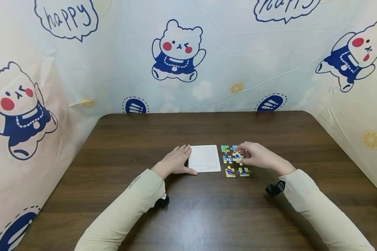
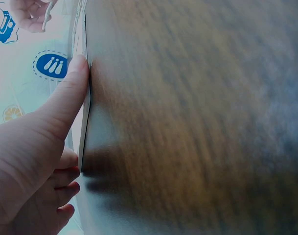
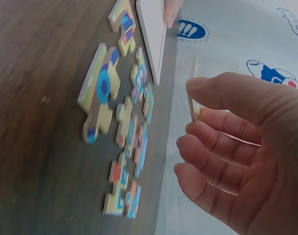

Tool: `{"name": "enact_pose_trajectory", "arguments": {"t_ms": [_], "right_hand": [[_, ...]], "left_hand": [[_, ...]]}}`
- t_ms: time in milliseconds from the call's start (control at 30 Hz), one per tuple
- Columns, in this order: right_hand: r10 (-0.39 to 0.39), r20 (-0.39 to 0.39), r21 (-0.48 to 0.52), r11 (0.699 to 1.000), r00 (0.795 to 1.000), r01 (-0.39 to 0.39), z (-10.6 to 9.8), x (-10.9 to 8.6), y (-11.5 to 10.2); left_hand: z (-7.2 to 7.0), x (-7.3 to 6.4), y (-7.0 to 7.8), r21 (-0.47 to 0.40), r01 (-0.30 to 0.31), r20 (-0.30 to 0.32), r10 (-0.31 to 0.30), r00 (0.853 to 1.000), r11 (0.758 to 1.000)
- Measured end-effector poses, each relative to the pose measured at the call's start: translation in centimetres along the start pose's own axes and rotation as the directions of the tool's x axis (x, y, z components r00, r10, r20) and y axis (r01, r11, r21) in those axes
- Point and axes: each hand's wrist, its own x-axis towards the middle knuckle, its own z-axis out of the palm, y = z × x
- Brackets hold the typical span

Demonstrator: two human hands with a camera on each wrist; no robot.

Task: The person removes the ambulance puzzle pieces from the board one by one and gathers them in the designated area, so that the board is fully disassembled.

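The right hand (image 1: 260, 157) pinches one jigsaw puzzle piece (image 3: 193, 95) between thumb and fingertips and holds it a little above the table; in the right wrist view the piece is seen only from its thin edge, pale and flat, so its printed picture cannot be told. Under and beside this hand the loose puzzle pieces (image 1: 235, 160) lie flat on the dark wooden table (image 1: 207, 209), close together in a small group, with yellow, blue and green printing and round tabs. Just to the left of them lies a white square puzzle tray (image 1: 204, 158). The left hand (image 1: 176, 161) rests on the table with straight, relaxed fingers, its thumb pressed along the tray's left edge. Both arms wear beige sleeves. Behind the table hangs a plastic sheet with cartoon bears (image 1: 178, 50).
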Motion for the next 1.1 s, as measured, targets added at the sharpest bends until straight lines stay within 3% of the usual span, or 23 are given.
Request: {"name": "enact_pose_trajectory", "arguments": {"t_ms": [733,1100], "right_hand": [[0.059,-0.006,0.024,0.998,0.998,-0.059,-0.3,-4.3,3.1],[0.079,0.062,0.037,0.996,0.995,-0.081,0.1,-5.0,3.5]], "left_hand": [[0.1,0.1,0.0,-0.005,0.014,0.017,-0.014,1.000,1.000],[0.2,0.1,0.0,-0.019,0.021,0.018,-0.021,1.000,1.000]]}}
